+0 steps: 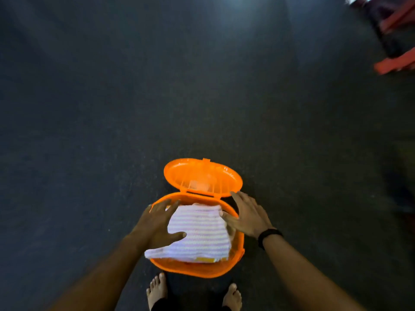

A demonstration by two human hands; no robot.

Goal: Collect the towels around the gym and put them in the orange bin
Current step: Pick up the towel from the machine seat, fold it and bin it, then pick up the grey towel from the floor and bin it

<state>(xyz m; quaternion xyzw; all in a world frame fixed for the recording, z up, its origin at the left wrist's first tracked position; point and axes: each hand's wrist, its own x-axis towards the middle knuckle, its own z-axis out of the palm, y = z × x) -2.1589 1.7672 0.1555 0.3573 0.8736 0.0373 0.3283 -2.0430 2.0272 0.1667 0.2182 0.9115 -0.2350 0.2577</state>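
An orange bin (197,269) stands on the dark floor just in front of my bare feet, its hinged lid (203,177) flipped open to the far side. A folded white towel with pale stripes (199,232) lies across the top of the bin, its near left corner sticking out over the rim. My left hand (157,223) rests on the towel's left edge with spread fingers and the thumb on the fabric. My right hand (246,215), a black band on its wrist, touches the towel's right edge with straight fingers over the bin's rim.
Dark rubber gym floor (157,97) spreads all around the bin. Red equipment parts (395,63) lie blurred at the upper right edge. My two bare feet (157,290) stand right behind the bin.
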